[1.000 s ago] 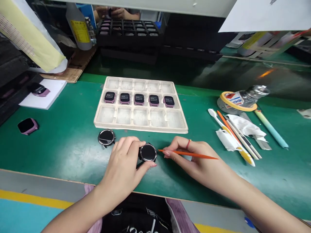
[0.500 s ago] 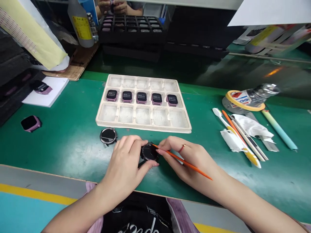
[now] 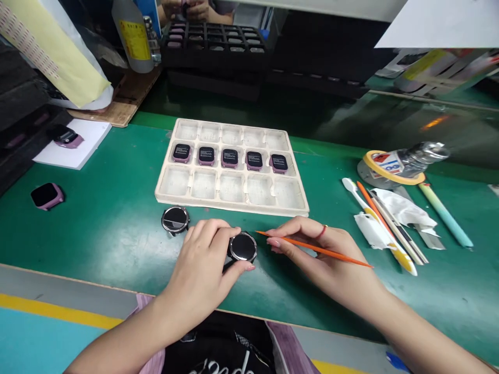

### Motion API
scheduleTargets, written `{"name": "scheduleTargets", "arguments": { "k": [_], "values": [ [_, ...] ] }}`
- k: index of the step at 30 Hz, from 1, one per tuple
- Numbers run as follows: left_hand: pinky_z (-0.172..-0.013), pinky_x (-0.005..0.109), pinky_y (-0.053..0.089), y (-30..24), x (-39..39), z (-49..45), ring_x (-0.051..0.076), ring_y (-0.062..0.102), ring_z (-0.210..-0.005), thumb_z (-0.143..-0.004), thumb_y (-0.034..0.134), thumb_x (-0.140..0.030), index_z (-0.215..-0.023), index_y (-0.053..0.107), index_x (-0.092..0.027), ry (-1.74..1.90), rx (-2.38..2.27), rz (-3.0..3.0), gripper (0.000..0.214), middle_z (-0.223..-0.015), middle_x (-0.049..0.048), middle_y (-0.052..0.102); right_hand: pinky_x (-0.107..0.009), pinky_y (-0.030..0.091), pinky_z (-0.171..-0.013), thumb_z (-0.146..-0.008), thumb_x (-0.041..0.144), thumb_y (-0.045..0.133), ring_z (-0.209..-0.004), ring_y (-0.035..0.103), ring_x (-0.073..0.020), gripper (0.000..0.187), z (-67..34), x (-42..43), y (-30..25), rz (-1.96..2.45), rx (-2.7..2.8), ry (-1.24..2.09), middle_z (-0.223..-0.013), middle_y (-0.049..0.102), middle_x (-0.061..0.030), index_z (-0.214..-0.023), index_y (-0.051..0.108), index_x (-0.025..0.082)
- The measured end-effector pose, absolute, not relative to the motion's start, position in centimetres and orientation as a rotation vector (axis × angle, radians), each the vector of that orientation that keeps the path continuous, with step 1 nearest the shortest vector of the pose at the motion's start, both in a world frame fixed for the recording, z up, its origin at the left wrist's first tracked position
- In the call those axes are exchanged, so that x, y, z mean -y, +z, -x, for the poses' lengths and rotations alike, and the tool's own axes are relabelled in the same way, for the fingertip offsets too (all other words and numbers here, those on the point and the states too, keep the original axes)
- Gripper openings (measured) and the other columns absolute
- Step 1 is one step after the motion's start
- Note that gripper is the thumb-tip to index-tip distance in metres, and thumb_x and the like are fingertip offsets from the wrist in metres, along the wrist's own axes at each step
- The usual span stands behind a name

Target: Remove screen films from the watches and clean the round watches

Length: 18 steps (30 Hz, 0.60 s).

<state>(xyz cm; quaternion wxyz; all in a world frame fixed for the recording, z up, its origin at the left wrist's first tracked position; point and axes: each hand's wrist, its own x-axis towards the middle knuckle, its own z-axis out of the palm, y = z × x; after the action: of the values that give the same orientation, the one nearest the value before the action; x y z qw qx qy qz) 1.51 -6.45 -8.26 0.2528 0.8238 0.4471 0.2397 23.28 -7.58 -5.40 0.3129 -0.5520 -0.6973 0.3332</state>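
My left hand point(image 3: 206, 259) is closed around the sides of a round black watch point(image 3: 243, 246), thumb at its lower edge and fingers at its upper left. The watch face points up, on the green table. My right hand point(image 3: 312, 244) pinches a thin orange pointed stick point(image 3: 331, 252); its tip is just right of the watch, apart from it. Left of my left hand lies a second round watch point(image 3: 175, 219), dark-faced with a silver rim. Behind my hands is a white compartment tray point(image 3: 234, 209) with several square purple-cased watches point(image 3: 230, 158) in its middle row.
At the left are another purple watch point(image 3: 47, 196) and a white paper pad point(image 3: 88, 137) bearing one more. To the right lie a toothbrush point(image 3: 403, 258), tissue point(image 3: 405, 210), a pen-like blue-green stick point(image 3: 448, 218) and a metal-topped bottle point(image 3: 409, 161). A grey bottle point(image 3: 134, 39) stands behind.
My right hand has moved right, drawing the stick's tip off the watch's upper edge. The watch face, partly covered before, now shows fully. My left hand stays on the watch.
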Motion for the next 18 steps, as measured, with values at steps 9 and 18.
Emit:
{"name": "scheduleTargets", "arguments": {
  "k": [9,18],
  "values": [
    [-0.091,0.043,0.047,-8.0,6.5,-1.2,0.025,0.054,-0.104,-0.090,0.069,-0.029,-0.127,0.059,-0.016,0.618,-1.182,-2.197,0.041,-0.110,0.0063,0.060,-0.024,0.052,-0.064,-0.097,0.017,0.054,-0.071,0.067,-0.0129,0.012,-21.9,6.4,-5.6,1.236,2.092,0.845,-0.082,0.070,-0.0019,-0.086,0.056,0.021],
    [-0.095,0.045,0.046,-8.1,6.7,-1.0,0.024,0.055,-0.106,-0.092,0.065,-0.026,-0.140,0.047,-0.018,0.589,-1.208,-2.182,0.052,-0.112,0.0060,0.062,-0.023,0.053,-0.065,-0.095,0.025,0.061,-0.071,0.068,-0.0131,0.009,-23.6,5.9,-5.9,1.335,1.970,0.947,-0.082,0.072,-0.0020,-0.088,0.064,0.021]
  ]
}}
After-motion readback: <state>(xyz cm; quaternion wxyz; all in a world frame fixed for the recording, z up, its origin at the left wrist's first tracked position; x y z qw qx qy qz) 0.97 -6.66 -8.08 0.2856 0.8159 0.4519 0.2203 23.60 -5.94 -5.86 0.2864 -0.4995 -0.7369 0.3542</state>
